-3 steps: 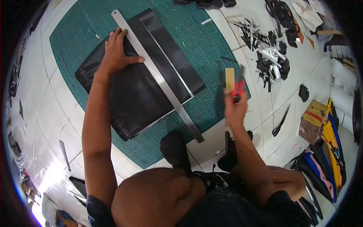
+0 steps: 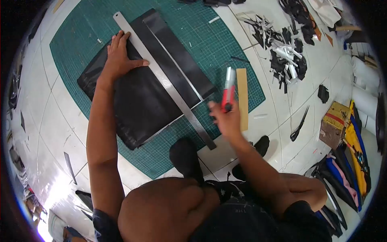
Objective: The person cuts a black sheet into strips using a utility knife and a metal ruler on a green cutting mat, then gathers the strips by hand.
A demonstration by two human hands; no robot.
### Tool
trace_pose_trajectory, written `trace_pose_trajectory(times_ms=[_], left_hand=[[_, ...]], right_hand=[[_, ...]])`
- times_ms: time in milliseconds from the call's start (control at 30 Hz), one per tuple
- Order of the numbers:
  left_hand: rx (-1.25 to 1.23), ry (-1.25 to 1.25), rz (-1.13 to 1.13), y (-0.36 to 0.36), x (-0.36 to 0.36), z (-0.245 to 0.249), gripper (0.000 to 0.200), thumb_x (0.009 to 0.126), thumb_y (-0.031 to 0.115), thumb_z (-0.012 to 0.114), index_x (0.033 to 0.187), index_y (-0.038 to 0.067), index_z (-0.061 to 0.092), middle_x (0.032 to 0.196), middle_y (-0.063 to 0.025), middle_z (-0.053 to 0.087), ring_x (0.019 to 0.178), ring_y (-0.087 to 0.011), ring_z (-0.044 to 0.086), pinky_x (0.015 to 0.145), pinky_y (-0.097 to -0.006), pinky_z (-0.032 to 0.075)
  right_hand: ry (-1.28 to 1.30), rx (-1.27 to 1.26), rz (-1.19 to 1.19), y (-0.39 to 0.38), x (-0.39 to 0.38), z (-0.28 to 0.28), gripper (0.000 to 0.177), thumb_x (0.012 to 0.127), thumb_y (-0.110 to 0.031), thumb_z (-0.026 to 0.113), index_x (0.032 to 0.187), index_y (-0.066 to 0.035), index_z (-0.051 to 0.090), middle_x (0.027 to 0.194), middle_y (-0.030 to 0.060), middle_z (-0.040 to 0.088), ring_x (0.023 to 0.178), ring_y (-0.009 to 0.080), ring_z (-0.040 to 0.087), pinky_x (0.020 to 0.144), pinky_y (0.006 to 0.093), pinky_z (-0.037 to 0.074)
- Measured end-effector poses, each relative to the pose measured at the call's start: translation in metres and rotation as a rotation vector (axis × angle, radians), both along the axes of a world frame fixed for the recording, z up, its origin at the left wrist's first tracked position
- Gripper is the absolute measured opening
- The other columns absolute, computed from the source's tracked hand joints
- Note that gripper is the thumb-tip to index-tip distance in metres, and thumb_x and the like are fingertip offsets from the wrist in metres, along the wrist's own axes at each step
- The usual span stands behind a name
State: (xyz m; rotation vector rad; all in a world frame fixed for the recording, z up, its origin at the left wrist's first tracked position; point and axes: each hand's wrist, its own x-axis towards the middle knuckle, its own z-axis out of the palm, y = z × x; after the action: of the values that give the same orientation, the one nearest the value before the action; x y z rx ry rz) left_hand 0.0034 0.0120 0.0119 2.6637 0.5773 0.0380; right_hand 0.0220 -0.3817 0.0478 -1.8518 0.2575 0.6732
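My left hand (image 2: 119, 60) lies spread over a black sheet (image 2: 141, 97) that looks like leather or vinyl. Its fingertips and thumb press on the edge of a long steel ruler (image 2: 171, 86), which crosses the sheet at a slant. Along the ruler's right side runs a black strip of the same material, with a narrow pale gap (image 2: 177, 64) in it. My right hand (image 2: 227, 121) grips a red utility knife (image 2: 227, 94) just right of the sheet's lower right corner, blade end pointing away from me. A tan flat strip (image 2: 242, 99) lies beside this hand.
Under the work is a green cutting mat (image 2: 181, 32) on white floor tiles. Black and white scraps (image 2: 288, 60) are piled at the upper right. Scissors (image 2: 300, 125) and a worn box (image 2: 335, 125) sit at the right. My shoe (image 2: 185, 157) touches the mat's near edge.
My right hand has moved left with the utility knife, from over the tan strip toward the ruler's near end. More of the tan strip shows. My left hand stays on the ruler.
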Motion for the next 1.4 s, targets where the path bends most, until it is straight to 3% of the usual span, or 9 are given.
trace_pose_trajectory(times_ms=[133,333,433,933,1033,1267,1400], left_hand=[[-0.032,0.007,-0.005,-0.011,-0.001,-0.011,0.125,0.054,0.056,0.093,0.152,0.004,0.035,0.161,-0.0234,0.025,0.152,-0.0411,0.016,0.123,-0.055,0.013],[-0.051,0.021,-0.013,-0.011,0.001,-0.008,0.125,0.055,0.056,0.093,0.153,0.003,0.035,0.162,-0.0228,0.025,0.153,-0.0407,0.015,0.123,-0.0556,0.013],[-0.058,0.023,-0.012,-0.011,0.002,-0.007,0.125,0.055,0.056,0.092,0.152,0.003,0.035,0.162,-0.0227,0.025,0.153,-0.0407,0.015,0.123,-0.0562,0.013],[-0.026,0.033,-0.019,-0.012,0.002,-0.008,0.127,0.054,0.056,0.093,0.153,0.002,0.034,0.162,-0.0242,0.025,0.153,-0.0412,0.015,0.123,-0.0542,0.013],[-0.02,0.032,-0.029,-0.01,0.001,-0.009,0.127,0.054,0.057,0.092,0.153,0.001,0.034,0.161,-0.0246,0.025,0.153,-0.0416,0.015,0.123,-0.0556,0.013],[0.016,0.058,-0.023,-0.012,0.003,-0.006,0.129,0.053,0.061,0.091,0.152,-0.001,0.035,0.161,-0.0241,0.024,0.152,-0.0436,0.016,0.121,-0.0587,0.015],[0.04,0.111,-0.011,-0.014,0.006,0.0,0.129,0.053,0.06,0.09,0.152,-0.001,0.034,0.161,-0.0247,0.025,0.151,-0.0444,0.016,0.121,-0.058,0.016]], right_hand=[[0.212,0.162,-0.125,0.027,-0.026,-0.014,0.043,0.083,-0.014,0.083,0.104,-0.005,0.047,0.08,0.0043,0.064,0.07,0.0113,0.066,0.05,0.0244,0.05],[0.166,0.16,-0.243,0.038,-0.026,-0.014,0.039,0.083,-0.009,0.082,0.099,-0.007,0.047,0.083,0.0064,0.068,0.065,0.0113,0.066,0.048,0.0247,0.048],[0.055,0.137,-0.221,0.04,-0.027,-0.023,0.036,0.085,-0.007,0.079,0.103,-0.002,0.048,0.079,0.0047,0.064,0.066,0.0112,0.062,0.055,0.0272,0.051],[0.151,0.134,-0.308,0.045,-0.025,-0.021,0.034,0.086,-0.004,0.077,0.103,-0.002,0.048,0.079,0.0057,0.061,0.063,0.0117,0.062,0.056,0.0263,0.053],[0.122,0.152,-0.363,0.046,-0.026,-0.028,0.038,0.082,-0.009,0.083,0.096,-0.008,0.047,0.078,0.0038,0.061,0.06,0.0119,0.062,0.051,0.0239,0.05],[0.164,0.168,-0.297,0.041,-0.023,-0.023,0.037,0.082,-0.011,0.083,0.093,-0.008,0.048,0.079,0.0047,0.065,0.061,0.0122,0.064,0.051,0.0241,0.049],[0.222,0.08,-0.227,0.028,-0.015,-0.006,0.038,0.085,-0.022,0.082,0.094,-0.009,0.048,0.077,0.0004,0.056,0.06,0.0104,0.061,0.049,0.0247,0.049]])
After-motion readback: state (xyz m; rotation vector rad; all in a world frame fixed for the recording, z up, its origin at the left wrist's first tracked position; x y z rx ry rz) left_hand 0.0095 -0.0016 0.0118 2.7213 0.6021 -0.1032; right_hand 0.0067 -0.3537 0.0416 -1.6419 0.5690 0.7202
